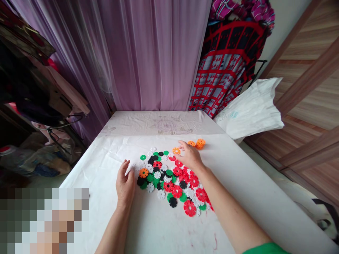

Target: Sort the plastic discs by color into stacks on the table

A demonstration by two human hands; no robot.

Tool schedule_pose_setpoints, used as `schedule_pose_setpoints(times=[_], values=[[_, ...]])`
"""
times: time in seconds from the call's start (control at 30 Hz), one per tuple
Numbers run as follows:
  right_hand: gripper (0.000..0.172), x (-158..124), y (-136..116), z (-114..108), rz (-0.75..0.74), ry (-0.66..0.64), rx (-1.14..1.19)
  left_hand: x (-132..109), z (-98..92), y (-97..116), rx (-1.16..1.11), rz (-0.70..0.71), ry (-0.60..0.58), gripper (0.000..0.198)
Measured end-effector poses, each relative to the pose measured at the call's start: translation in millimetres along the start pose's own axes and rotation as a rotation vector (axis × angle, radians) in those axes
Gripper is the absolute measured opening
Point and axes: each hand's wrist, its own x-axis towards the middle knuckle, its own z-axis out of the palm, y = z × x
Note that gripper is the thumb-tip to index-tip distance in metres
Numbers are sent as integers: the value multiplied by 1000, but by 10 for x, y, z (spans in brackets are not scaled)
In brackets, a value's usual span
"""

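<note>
Neither of the hands is holding anything I can see. The left hand (125, 184) is half open on its edge beside a pile of plastic flower discs (169, 180), and the right hand (190, 157) is spread over the pile's far side, by an orange stack (200, 143), on a white-sheeted surface (238, 176). The white bag's (249, 109) blue print is unreadable.

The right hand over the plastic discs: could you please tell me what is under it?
Around the right hand, red plastic flower discs and an orange one show, on a white sheet. Whatever lies under the palm is covered and cannot be seen.
</note>
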Motion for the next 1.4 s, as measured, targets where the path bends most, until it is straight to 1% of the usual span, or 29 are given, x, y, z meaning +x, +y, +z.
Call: schedule_pose_setpoints(times=[0.07,0.13,0.23,0.43,0.57,0.67,0.77,0.87,0.93,1.0,1.07,1.13,1.17,1.23,1.33,1.4], values=[[54,138,284,-178,54,75,-77,-4,10,2,13,6,1,38],[55,251,497,-316,90,81,-148,-8,19,7,20,11,5,37],[58,355,666,-405,118,62,-215,-14,22,22,34,16,7,37],[58,417,756,-344,139,18,-260,-20,8,39,63,-9,-2,38],[58,436,805,-318,137,11,-270,-19,7,21,74,6,-3,38],[58,436,851,-327,132,24,-250,-15,8,-4,66,34,2,38],[54,387,851,-335,126,70,-205,-4,8,-31,53,41,2,37],[41,261,695,-276,76,120,-151,9,3,-51,54,34,1,37],[30,135,470,-171,-10,111,-95,16,0,-62,49,28,2,37],[21,-8,167,-20,-129,20,-2,22,-3,-74,39,23,3,38],[17,-143,-160,153,-225,-59,87,27,-5,-88,21,17,4,38],[12,-248,-451,317,-287,-130,147,30,-6,-102,-4,7,7,38],[14,-284,-569,389,-331,-178,176,32,-6,-108,-16,3,9,39],[21,-325,-741,502,-377,-233,212,34,-3,-116,-33,2,11,40],[33,-332,-866,595,-419,-309,183,34,7,-120,-53,0,12,40],[37,-323,-902,615,-437,-346,134,33,15,-118,-58,-2,13,40]])
